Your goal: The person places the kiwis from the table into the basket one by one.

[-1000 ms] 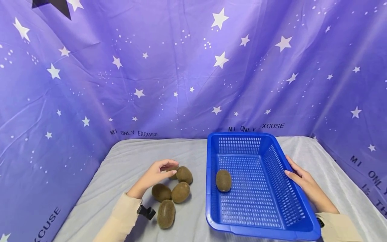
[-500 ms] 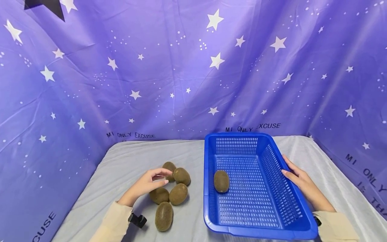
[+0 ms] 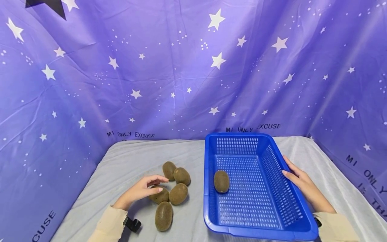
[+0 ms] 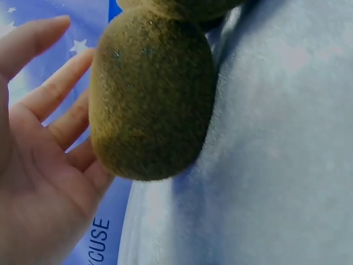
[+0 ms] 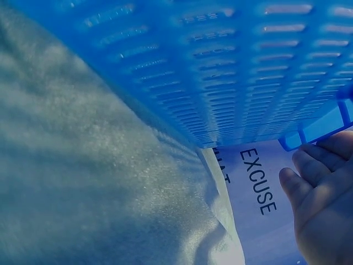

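My left hand hovers over the left kiwi of a loose cluster, fingers slightly bent and thumb apart from them, holding nothing. In the left wrist view a large brown kiwi overlaps the fingertips of that hand. Other kiwis of the cluster lie close by: one in front, one to the right, and two behind. My right hand holds the right rim of a blue plastic basket, thumb on the rim. Its fingers are under the rim outside. One kiwi lies inside the basket, towards the left wall.
A pale grey cloth covers the table. Purple fabric with white stars hangs behind and on both sides. The basket's slotted wall fills the upper part of the right wrist view.
My left hand has drawn back to the left and towards me, from the rear kiwis to the left one, uncovering the rear kiwi. The right hand and basket keep their places.
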Demonstrator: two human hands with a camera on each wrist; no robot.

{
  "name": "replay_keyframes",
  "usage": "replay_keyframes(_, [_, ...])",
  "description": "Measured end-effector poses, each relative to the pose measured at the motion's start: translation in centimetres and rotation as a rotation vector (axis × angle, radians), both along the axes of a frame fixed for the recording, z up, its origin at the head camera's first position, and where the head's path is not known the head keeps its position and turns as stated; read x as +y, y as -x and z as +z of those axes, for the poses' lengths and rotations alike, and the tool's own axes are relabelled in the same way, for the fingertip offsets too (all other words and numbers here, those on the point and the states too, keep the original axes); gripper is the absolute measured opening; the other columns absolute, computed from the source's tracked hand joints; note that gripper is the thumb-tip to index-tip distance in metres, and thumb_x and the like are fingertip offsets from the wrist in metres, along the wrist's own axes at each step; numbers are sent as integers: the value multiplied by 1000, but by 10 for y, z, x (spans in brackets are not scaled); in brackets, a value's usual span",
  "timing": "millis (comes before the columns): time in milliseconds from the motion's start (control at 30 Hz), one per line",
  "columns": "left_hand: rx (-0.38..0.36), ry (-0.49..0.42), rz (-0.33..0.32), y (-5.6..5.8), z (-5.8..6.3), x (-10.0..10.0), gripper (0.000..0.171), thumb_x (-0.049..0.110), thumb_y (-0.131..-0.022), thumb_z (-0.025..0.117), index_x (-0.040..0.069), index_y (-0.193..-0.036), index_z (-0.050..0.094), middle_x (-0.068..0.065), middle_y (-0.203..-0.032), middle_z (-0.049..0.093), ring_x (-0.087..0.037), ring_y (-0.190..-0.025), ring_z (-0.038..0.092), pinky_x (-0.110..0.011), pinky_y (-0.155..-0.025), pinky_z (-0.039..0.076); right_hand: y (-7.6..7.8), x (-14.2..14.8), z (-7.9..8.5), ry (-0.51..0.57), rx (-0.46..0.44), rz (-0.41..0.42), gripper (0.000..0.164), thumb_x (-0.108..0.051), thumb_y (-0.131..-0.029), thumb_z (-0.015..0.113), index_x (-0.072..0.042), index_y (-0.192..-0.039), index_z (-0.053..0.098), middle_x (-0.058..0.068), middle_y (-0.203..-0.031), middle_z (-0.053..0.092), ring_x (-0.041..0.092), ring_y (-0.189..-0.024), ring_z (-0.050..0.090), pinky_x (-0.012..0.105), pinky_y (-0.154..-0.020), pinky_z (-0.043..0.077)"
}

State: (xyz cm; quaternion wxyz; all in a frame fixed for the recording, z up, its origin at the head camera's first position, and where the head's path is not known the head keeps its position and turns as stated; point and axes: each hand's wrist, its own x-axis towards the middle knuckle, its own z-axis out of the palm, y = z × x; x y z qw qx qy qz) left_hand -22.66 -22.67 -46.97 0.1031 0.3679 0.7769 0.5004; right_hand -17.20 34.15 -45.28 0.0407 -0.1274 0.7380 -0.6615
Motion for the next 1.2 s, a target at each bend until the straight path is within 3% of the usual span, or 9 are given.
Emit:
replay_keyframes(400, [-86,-48,-114,-4,-8,-8,36,-2,-89,57,-2,-125,55,-28,-120,56,-15,-112,55,-21,-94,42,1,0,0,33,-18,7,60,-18,-103,34,-20,-152,0,-12,-144,25,7,-105,59,38,-75,56])
replay_keyframes(600, [-59,-40,-135,-3,-14,-9,40,-5,-86,60,-5,-125,53,-27,-121,55,-14,-109,56,-22,-91,43,0,0,-1,52,-13,22,59,-17,-103,34,-23,-152,1,-16,-142,28,8,-106,59,38,-76,56])
replay_keyframes(767, [-83,-39,-143,-3,-15,-11,44,-4,-83,63,-6,-126,52,-25,-123,56,-13,-106,57,-23,-89,45,-1,0,0,68,-30,26,59,-18,-103,34,-22,-152,0,-15,-142,28,10,-105,60,39,-76,55])
replay_keyframes(1033, [-73,-43,-163,-3,-13,-11,50,-3,-80,68,-8,-126,50,-24,-121,55,-13,-101,58,-25,-84,48,0,0,0,43,-9,19,59,-17,-103,34,-22,-152,1,-15,-142,29,7,-106,58,36,-76,55])
replay_keyframes(1200, [-57,-22,-150,-2,-11,-9,48,-1,-78,71,-7,-123,52,-24,-119,56,-13,-102,57,-25,-85,47,0,1,1,87,-22,42,59,-17,-103,34,-21,-152,0,-19,-136,36,11,-105,60,40,-76,55])
